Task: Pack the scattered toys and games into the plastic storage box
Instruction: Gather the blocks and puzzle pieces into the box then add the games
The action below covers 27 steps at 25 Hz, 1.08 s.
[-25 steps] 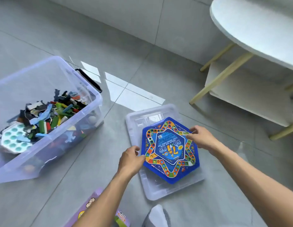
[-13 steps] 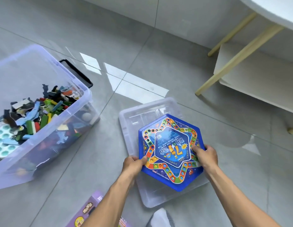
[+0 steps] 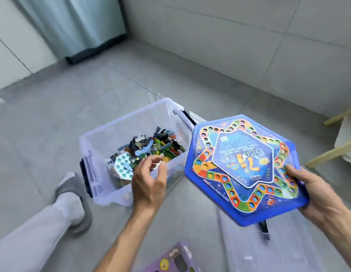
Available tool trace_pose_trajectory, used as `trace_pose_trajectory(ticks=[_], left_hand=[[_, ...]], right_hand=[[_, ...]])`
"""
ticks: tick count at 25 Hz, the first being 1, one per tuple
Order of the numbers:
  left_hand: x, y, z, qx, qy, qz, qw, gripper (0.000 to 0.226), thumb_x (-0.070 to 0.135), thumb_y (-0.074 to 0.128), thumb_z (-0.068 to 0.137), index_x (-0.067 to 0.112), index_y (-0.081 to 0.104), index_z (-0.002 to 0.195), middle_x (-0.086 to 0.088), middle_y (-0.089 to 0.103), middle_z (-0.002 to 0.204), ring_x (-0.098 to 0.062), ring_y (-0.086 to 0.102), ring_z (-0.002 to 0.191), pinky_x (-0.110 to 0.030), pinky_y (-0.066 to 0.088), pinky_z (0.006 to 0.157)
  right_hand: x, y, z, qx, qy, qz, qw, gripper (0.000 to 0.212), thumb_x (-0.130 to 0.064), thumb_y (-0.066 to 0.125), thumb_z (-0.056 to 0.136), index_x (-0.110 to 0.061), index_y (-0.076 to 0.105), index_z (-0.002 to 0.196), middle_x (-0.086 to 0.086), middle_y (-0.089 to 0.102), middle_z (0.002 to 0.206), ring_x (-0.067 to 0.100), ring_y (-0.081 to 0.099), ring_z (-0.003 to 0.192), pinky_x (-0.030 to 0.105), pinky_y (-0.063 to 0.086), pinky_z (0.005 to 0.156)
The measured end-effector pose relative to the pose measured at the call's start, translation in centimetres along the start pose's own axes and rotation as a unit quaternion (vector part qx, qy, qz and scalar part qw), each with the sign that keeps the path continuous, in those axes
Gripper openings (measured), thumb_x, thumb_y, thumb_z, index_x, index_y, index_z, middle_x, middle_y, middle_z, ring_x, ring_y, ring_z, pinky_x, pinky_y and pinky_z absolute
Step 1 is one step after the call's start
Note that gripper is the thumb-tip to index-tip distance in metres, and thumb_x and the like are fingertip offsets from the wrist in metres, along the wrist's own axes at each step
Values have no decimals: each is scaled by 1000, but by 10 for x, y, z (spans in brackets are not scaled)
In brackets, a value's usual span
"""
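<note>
Hexagonal blue board game is held tilted in the air just right of the clear plastic storage box, gripped at its near right edge by the right hand. Left hand hovers over the box's near rim, fingers loosely curled, holding nothing.

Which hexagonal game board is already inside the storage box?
The small white one with teal holes, lying among loose pieces; the large blue board is held outside by the right hand.
</note>
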<state>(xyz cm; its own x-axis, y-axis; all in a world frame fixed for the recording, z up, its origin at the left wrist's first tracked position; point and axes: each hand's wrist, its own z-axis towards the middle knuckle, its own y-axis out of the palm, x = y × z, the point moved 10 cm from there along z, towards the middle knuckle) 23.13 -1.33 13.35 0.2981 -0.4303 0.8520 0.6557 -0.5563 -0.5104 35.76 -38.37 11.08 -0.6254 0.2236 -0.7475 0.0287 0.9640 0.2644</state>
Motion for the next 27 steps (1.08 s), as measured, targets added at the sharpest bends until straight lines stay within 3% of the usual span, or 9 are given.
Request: trace_pose_trajectory(ticks=[2,4,9,12,15,19,21,23,27], left_hand=[[-34,-17,14,-105,56,293,949,41,40,61,84,24,61,122,0,65,119,-26,58,110,-39,43,92],[-88,-24,0,-211,-10,353,911,47,37,56,92,27,48,137,1,56,134,-25,50,122,-40,36,96],[-110,-53,-42,-214,-33,226,950,29,26,53,94,31,63,122,10,62,122,-17,56,116,-32,33,83],[-136,-79,-53,-194,-208,33,958,20,35,60,80,19,71,74,11,72,81,-17,65,83,-30,44,72],[-169,-94,-44,-106,-370,-141,912,46,58,57,70,17,77,80,0,77,81,-23,71,84,-38,55,84],[-181,-97,-30,-34,-412,-183,892,7,11,65,82,17,66,85,-1,74,91,-20,69,83,-33,56,70],[-190,-95,-26,-18,-412,-134,901,17,2,63,85,18,62,90,2,69,91,-13,65,78,-23,48,56],[-191,-91,-21,-15,-417,-93,904,21,0,64,84,16,61,96,0,68,92,-8,62,73,-20,43,50],[-188,-90,-16,-43,-380,37,923,19,10,66,82,14,64,101,-4,71,102,-21,64,84,-28,50,65]], right_hand=[[-39,43,-25,-3,-9,-21,1000,18,-14,53,94,-8,65,106,6,77,91,21,74,64,34,58,48],[-69,85,-49,11,-14,-67,998,24,-15,58,90,-3,64,111,9,76,97,23,74,64,37,58,46],[-69,184,-63,36,-50,-157,986,8,-3,61,88,3,59,93,10,69,61,18,63,36,31,53,37],[-1,223,-34,51,-37,-207,976,4,-3,63,86,0,61,89,8,66,54,16,61,34,29,54,44],[87,233,-4,48,23,-205,977,18,-6,63,87,4,65,101,13,70,75,26,68,55,46,59,72],[178,242,20,-25,151,-122,981,21,-5,51,96,2,57,115,21,70,109,40,67,99,54,57,78],[192,244,37,-50,173,-169,969,14,-6,49,98,0,55,109,19,71,101,37,69,90,48,58,69],[188,233,59,-19,141,-331,933,14,-7,55,96,1,57,107,17,69,86,32,67,72,40,56,61],[157,233,79,-2,-73,-688,722,35,-30,64,85,-6,63,110,15,70,107,34,65,96,36,50,76]])
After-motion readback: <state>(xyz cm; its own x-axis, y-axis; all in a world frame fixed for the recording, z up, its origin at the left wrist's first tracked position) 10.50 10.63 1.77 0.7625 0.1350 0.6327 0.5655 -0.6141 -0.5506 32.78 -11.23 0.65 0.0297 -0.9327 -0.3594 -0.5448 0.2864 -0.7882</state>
